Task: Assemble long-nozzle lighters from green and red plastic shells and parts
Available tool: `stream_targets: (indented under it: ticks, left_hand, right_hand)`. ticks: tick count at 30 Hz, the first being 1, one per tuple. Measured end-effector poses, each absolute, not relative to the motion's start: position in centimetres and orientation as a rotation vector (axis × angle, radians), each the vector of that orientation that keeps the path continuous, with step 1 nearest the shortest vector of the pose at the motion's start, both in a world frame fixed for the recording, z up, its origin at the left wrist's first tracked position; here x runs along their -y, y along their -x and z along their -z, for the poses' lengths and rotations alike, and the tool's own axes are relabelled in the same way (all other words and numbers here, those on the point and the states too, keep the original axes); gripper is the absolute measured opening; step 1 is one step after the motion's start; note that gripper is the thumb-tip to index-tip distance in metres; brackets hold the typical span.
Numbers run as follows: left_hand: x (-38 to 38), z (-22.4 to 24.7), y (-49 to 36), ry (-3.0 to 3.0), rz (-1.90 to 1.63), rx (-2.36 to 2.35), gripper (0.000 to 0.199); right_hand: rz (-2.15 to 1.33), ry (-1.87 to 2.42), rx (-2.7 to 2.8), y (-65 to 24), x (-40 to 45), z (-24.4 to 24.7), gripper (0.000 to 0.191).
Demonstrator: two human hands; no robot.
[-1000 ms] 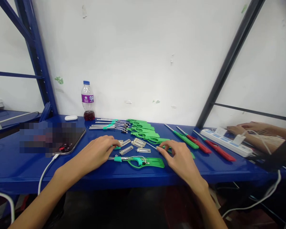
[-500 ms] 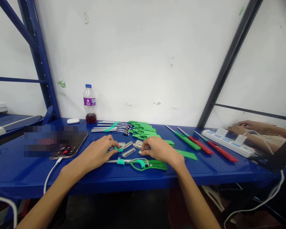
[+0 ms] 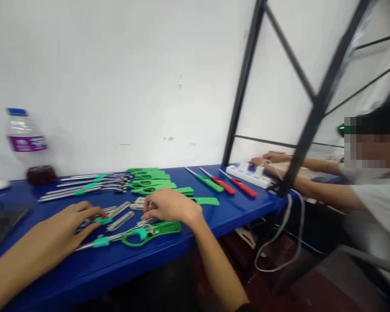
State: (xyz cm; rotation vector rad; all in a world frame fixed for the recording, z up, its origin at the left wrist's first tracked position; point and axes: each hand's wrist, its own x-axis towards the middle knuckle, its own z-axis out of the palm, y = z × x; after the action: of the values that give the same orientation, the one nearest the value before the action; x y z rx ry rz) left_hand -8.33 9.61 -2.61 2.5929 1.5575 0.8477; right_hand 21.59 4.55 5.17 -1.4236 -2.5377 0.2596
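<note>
My left hand [image 3: 79, 221] curls its fingers and thumb about a small teal plastic piece [image 3: 103, 220] on the blue table. My right hand [image 3: 169, 206] is bent in a pinch; what its fingertips hold is hidden and blurred. Below it lies an open green lighter shell half [image 3: 167, 228] with a metal rod, wires and a teal trigger [image 3: 142, 234] in it. Between my hands rest several clear fuel tanks [image 3: 120, 221]. Behind them are rows of metal lighter rods with teal collars and wires [image 3: 84, 189], next to several green shell halves [image 3: 152, 189].
Assembled lighters, one green [image 3: 211, 183] and two red [image 3: 243, 187], lie to the right. Beyond are a white power strip [image 3: 248, 175] and a dark rack post [image 3: 247, 82]. A co-worker's arm [image 3: 318, 193] reaches in there. At left stand a drink bottle [image 3: 24, 141] and a phone [image 3: 3, 221].
The view has swung right, so table items appear further left and a co-worker shows at the right. My right hand has come nearer the open green shell; my left stays by the teal piece.
</note>
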Motion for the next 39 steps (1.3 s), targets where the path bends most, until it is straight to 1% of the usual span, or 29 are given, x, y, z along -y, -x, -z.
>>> stream_targets:
  ticks: [2,4,6,9,13,15,19,23,29,35,39]
  left_hand:
    - [-8.0,1.0,7.6,-2.608,-0.699,-1.52,0.043]
    - [-7.0,-0.4,7.5,-2.631,-0.69,-1.529,0.045]
    - [-6.4,-1.5,8.0,-2.662,-0.683,-1.538,0.042]
    - [-5.8,-2.4,9.4,-2.629,-0.565,-1.578,0.033]
    - [-5.3,-2.6,10.5,-2.579,-0.491,-1.593,0.024]
    - [-5.3,-2.4,10.5,-2.572,-0.477,-1.58,0.023]
    - [-5.7,-2.1,9.9,-2.583,-0.455,-1.548,0.02]
    - [-6.0,-1.9,9.4,-2.606,-0.43,-1.523,0.02]
    - [-5.5,-1.6,8.4,-2.653,-0.449,-1.536,0.023]
    - [-4.8,-1.7,7.4,-2.718,-0.602,-1.567,0.03]
    - [-4.6,-2.1,7.3,-2.758,-0.692,-1.517,0.029]
  right_hand:
    - [-0.289,1.388,2.529,-21.5,-4.7,-4.9,0.013]
    - [-0.327,1.351,2.529,-21.6,-4.9,-4.6,0.013]
    - [-0.375,1.319,2.532,-21.8,-5.0,-4.5,0.012]
    - [-0.458,1.292,2.537,-22.4,-5.1,-4.3,0.012]
    - [-0.543,1.299,2.552,-22.8,-5.6,-3.9,0.014]
    - [-0.563,1.313,2.555,-22.7,-5.8,-3.7,0.013]
    - [-0.56,1.359,2.542,-22.2,-5.9,-3.8,0.004]
    - [-0.546,1.346,2.55,-22.1,-5.7,-3.9,0.006]
    - [-0.499,1.174,2.537,-22.2,-5.8,-4.0,0.01]
    - [-0.446,1.033,2.49,-21.8,-5.8,-4.2,0.011]
    - [-0.383,1.019,2.477,-21.8,-5.9,-4.2,0.014]
